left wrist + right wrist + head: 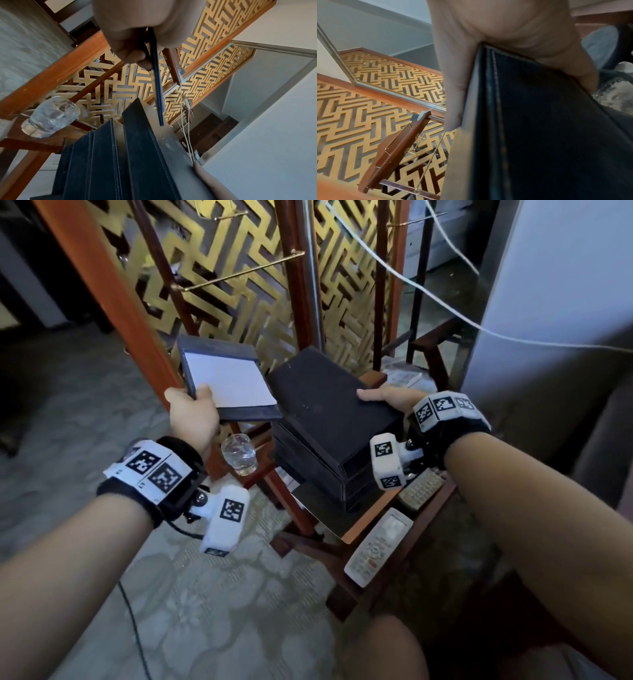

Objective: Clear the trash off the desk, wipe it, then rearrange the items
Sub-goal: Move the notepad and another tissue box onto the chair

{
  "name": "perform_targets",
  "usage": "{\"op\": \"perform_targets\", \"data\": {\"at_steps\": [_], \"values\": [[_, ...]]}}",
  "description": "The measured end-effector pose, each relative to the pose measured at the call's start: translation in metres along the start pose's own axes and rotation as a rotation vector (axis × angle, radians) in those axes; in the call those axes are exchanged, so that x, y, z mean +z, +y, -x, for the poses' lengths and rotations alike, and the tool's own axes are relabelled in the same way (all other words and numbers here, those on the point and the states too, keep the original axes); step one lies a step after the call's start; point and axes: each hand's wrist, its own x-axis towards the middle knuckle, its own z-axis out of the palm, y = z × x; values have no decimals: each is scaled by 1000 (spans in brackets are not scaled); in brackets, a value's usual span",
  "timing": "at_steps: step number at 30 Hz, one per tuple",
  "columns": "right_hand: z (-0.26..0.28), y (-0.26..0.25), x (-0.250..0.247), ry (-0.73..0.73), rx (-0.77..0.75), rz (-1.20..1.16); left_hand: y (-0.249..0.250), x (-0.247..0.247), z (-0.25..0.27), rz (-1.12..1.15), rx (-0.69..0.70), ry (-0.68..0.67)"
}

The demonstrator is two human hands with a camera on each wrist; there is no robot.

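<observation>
My left hand (191, 412) pinches the near corner of a dark notepad holder (229, 378) with a white sheet, held in the air left of the table. In the left wrist view the left hand (137, 33) clamps the pad's thin edge (157, 88). My right hand (387, 398) grips the right edge of the top black stitched folder (329, 412), thumb on top. That folder lies on a stack of like folders (308, 470) and tilts up from them (111, 162). In the right wrist view the right hand (488, 33) wraps the folder's edge (547, 121).
A clear glass (238, 454) stands on the small wooden table (368, 520) left of the stack, under the pad. A white remote (378, 546) and a second remote (421, 489) lie at the near right. A gold lattice screen (239, 302) stands behind, and patterned carpet (137, 594) lies to the left.
</observation>
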Motion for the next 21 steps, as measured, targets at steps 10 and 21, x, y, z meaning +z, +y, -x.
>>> {"op": "perform_targets", "data": {"at_steps": [10,21], "values": [[-14,13,18,162,83,136,-13,-10,-4,31,42,-115],[17,-9,5,410,-94,345,6,5,22,72,107,-261]]}}
